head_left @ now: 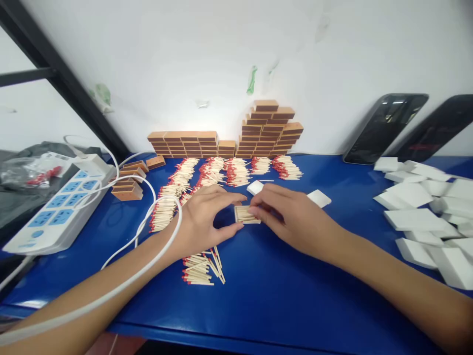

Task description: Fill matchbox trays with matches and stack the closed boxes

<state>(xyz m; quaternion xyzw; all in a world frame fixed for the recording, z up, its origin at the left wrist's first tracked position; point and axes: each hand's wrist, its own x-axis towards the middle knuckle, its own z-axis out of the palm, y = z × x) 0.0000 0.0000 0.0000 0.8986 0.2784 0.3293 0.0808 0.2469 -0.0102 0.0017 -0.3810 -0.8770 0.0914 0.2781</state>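
Blue table (281, 296), padded surface. Nearest: loose pile of red-tipped matches (201, 268), just under the left wrist. White cable (162, 246) drapes over the left forearm. Centre: small open tray (247, 214) filled with matchsticks, flat on the table. Left hand (205, 217) curled, thumb and forefinger bracketing the tray's left end. Right hand (291, 214) fingertips pinched down on the tray's right end. Just beyond: two white sleeves (320, 198). Farther: rows of matches (229, 172), then stacked brown matchboxes (266, 130) against the wall. Left: power strip (59, 209). Right: heap of white boxes (424, 212).
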